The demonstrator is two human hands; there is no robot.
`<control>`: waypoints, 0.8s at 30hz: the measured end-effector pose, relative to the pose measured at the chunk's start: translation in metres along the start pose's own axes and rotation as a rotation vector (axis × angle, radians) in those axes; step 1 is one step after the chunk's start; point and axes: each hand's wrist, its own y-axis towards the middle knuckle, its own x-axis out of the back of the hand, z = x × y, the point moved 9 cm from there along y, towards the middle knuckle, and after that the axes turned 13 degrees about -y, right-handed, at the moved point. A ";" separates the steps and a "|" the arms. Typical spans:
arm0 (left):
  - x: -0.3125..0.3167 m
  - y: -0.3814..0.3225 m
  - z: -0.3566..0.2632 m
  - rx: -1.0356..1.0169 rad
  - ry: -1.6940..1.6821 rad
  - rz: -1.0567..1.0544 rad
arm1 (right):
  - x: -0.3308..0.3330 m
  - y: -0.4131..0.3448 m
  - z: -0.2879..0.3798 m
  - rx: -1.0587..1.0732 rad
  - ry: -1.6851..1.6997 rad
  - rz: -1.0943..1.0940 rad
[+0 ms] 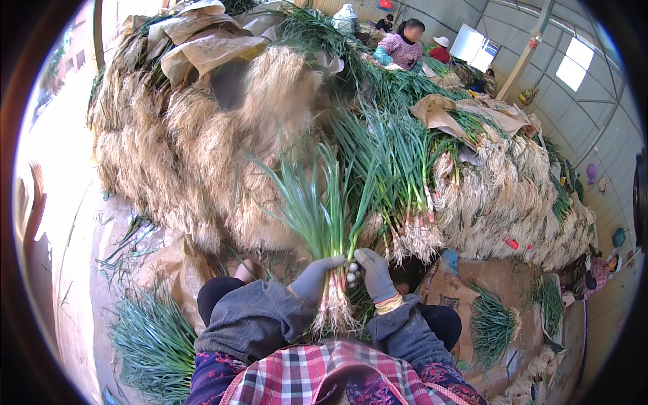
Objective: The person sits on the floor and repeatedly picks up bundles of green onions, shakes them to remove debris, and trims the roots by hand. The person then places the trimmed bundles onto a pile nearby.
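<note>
My gloved left hand (315, 279) is closed around the lower stems of a bunch of spring onions (331, 223). The green leaves fan out away from me, while the pale roots hang towards my lap. At the bunch's right side, my gloved right hand (375, 276) has its thumb and curled fingers on a single green stalk (360, 228); the fingertips look pale. Just beyond the right hand, a loose pile of spring onions (400, 167) lies with its reddish stem bases and roots facing me.
A tall stack of spring onions, roots outward (197, 131), rises ahead, partly covered by plastic sacks (217, 53). To the right is another root-faced stack (496, 192). Green bundles lie on the floor at left (152, 339) and right (491, 324). Several people sit farther back.
</note>
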 end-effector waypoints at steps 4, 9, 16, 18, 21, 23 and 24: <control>0.007 -0.004 -0.014 -0.165 0.286 -0.128 | 0.023 0.016 -0.004 0.507 -1.522 -0.451; 0.001 -0.006 -0.020 -0.245 0.348 -0.085 | 0.046 0.025 -0.059 -0.072 -0.086 0.012; 0.003 -0.006 -0.009 -0.111 0.222 -0.167 | 0.001 0.007 -0.018 -0.011 0.151 0.181; 0.005 -0.008 -0.009 -0.118 0.230 -0.190 | 0.005 0.003 -0.014 0.014 0.060 0.128; 0.007 -0.005 -0.007 -0.109 0.215 -0.161 | 0.018 0.010 -0.015 0.076 -0.069 0.024; 0.011 0.000 -0.006 -0.102 0.225 -0.121 | 0.037 0.021 -0.030 0.151 -0.129 -0.097; 0.015 0.000 -0.007 -0.124 0.233 -0.154 | 0.044 0.019 -0.034 0.085 -0.062 -0.190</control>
